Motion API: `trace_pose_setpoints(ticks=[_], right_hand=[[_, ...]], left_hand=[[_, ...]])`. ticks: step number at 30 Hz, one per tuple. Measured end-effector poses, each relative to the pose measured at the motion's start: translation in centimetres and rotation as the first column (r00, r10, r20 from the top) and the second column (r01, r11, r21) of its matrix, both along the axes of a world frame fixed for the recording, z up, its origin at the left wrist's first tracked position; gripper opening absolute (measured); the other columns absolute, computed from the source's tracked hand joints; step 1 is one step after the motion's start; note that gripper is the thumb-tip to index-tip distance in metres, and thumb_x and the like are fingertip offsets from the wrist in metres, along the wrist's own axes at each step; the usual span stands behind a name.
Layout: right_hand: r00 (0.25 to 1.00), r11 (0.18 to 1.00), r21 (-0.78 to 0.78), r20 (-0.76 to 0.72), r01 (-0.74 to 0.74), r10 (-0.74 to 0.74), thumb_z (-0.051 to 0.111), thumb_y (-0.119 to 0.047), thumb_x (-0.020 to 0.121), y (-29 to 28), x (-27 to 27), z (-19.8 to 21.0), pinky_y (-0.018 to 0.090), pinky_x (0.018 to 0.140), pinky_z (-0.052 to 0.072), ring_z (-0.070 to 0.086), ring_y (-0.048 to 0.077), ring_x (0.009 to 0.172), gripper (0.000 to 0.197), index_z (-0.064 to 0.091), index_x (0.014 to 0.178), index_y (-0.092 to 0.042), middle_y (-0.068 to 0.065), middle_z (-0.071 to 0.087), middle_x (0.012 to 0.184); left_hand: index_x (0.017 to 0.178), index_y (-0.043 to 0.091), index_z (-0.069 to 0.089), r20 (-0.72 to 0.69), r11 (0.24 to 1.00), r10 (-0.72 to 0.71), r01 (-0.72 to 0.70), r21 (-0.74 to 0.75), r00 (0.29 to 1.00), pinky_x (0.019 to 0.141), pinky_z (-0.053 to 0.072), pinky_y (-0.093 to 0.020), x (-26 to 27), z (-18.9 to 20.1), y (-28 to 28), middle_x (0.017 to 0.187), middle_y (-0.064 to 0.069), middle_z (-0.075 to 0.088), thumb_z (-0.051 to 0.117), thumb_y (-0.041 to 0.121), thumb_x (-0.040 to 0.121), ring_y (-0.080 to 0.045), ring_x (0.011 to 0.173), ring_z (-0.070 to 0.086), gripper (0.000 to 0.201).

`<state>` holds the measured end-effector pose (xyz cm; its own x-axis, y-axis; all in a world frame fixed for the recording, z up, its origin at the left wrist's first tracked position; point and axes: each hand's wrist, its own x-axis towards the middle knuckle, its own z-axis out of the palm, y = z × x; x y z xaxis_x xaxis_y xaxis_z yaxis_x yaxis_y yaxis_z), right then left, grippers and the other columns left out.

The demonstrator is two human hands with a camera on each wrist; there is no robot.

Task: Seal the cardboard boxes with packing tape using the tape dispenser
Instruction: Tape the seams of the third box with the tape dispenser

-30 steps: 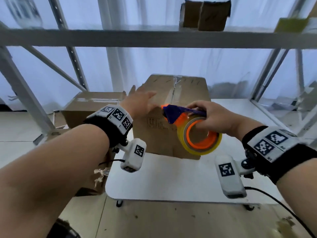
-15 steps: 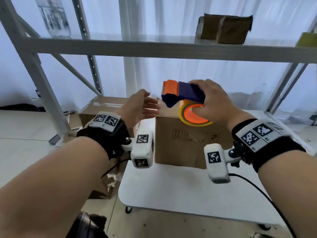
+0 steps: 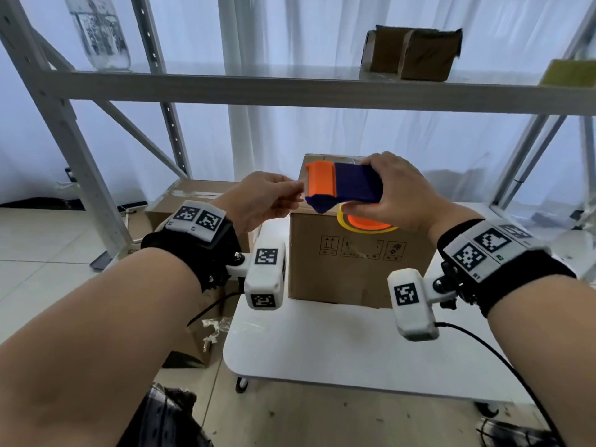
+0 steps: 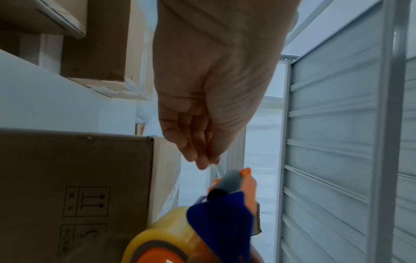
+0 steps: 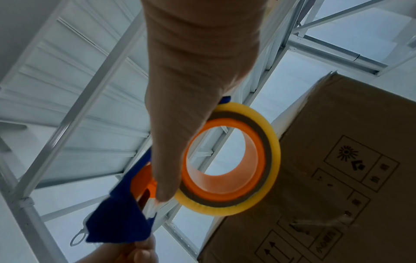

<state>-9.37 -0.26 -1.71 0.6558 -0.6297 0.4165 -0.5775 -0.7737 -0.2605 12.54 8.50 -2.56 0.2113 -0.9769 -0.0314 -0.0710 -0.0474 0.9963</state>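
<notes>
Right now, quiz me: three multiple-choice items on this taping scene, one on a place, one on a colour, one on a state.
1. Where does the cardboard box being taped stand?
A. on the white table
B. on the upper shelf
C. on the floor

2. What colour is the core of the tape roll?
A. green
B. orange
C. black

3. What is the left hand doing?
A. lying flat on the box
B. hanging idle
C. pinching the tape end at the tape dispenser

Answers: 1 A, the box base rests on the tabletop. 2 B, the ring inside the yellowish tape is orange. 3 C, the fingertips meet on clear tape at the roller, while the right hand grips the dispenser.
</notes>
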Motion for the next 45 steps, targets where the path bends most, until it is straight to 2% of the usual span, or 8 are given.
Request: trace_pose_setpoints(ticks=[5,12,19,23,26,31,39,45], right_hand=[[0.999,0.998,0.049,0.008,-0.033,0.033,0.077,-0.047,0.071,0.5,-0.5,0.1,0.028,0.083,0.042,0.049,0.015,0.095,0.062,0.049,0.117,-0.016,-0.004,0.049,0.105],[0.996,0.996,0.034,0.009,-0.086,0.086,0.076,-0.039,0.076,1.3,-1.0,-0.2,0.032,0.084,0.045,0.05,0.017,0.1,0.055,0.047,0.116,-0.016,-0.003,0.05,0.106],[0.993,0.992,0.072,0.053,-0.108,0.104,0.08,-0.032,0.072,1.0,-2.9,-1.8,0.038,0.083,0.05,0.054,0.02,0.094,0.058,0.043,0.114,-0.016,-0.002,0.05,0.105],[0.992,0.99,0.073,0.053,-0.119,0.115,0.082,-0.03,0.071,1.2,-3.1,-2.5,0.02,0.076,0.044,0.051,0.013,0.086,0.059,0.043,0.113,-0.013,-0.004,0.047,0.1],[0.992,0.988,0.089,0.006,-0.129,0.129,0.082,-0.026,0.072,1.5,-2.7,-3.3,0.005,0.069,0.035,0.048,0.005,0.081,0.058,0.044,0.113,-0.009,-0.005,0.046,0.097],[0.989,0.979,0.161,-0.047,-0.128,0.137,0.078,-0.024,0.077,1.4,-2.3,-4.8,0.02,0.072,0.037,0.051,0.018,0.087,0.055,0.042,0.115,-0.008,0.003,0.05,0.101],[0.988,0.972,0.209,-0.082,-0.109,0.128,0.075,-0.021,0.08,1.0,-2.5,-5.3,0.011,0.068,0.038,0.052,0.014,0.083,0.054,0.039,0.118,-0.008,0.003,0.051,0.101],[0.984,0.971,0.208,-0.105,-0.119,0.143,0.075,-0.022,0.08,1.0,-2.1,-5.6,0.02,0.072,0.04,0.054,0.018,0.087,0.055,0.039,0.119,-0.008,0.005,0.052,0.102]], left_hand=[[0.104,-0.002,0.061,0.102,0.999,-0.047,0.046,0.014,0.994,0.057,0.052,-0.017,-0.3,0.5,1.0,0.09,-0.011,0.067,0.055,0.016,0.094,-0.012,0.071,0.065,0.02],[0.09,0.001,0.06,0.01,0.999,-0.034,0.034,0.002,0.999,0.056,0.053,-0.017,-0.8,0.2,1.6,0.076,-0.011,0.066,0.054,0.007,0.094,-0.01,0.06,0.065,0.009],[0.102,-0.001,0.058,-0.15,0.99,0.015,0.007,0.144,0.989,0.068,0.059,-0.025,-0.1,-0.9,1.7,0.096,-0.02,0.07,0.053,0.021,0.097,-0.022,0.081,0.07,0.023],[0.103,0.001,0.057,-0.18,0.979,-0.061,0.094,0.178,0.982,0.07,0.058,-0.028,-1.4,-1.1,1.5,0.085,-0.014,0.071,0.046,0.037,0.098,-0.021,0.076,0.069,0.038],[0.093,0.004,0.061,-0.118,0.975,-0.128,0.147,0.166,0.985,0.067,0.058,-0.025,-2.1,-1.4,1.6,0.08,-0.01,0.069,0.05,0.029,0.097,-0.017,0.072,0.067,0.028],[0.086,0.005,0.062,-0.053,0.97,-0.152,0.159,0.185,0.987,0.061,0.056,-0.021,-2.0,-2.2,1.3,0.067,-0.004,0.069,0.055,0.011,0.094,-0.01,0.059,0.064,0.012],[0.101,0.0,0.06,-0.045,0.973,-0.109,0.116,0.2,0.993,0.064,0.058,-0.023,-1.6,-2.4,1.2,0.084,-0.012,0.068,0.053,0.018,0.096,-0.016,0.069,0.067,0.02],[0.099,0.001,0.063,-0.025,0.965,-0.147,0.149,0.215,0.989,0.068,0.058,-0.024,-1.8,-2.4,1.4,0.084,-0.01,0.068,0.06,0.017,0.092,-0.013,0.069,0.066,0.018]])
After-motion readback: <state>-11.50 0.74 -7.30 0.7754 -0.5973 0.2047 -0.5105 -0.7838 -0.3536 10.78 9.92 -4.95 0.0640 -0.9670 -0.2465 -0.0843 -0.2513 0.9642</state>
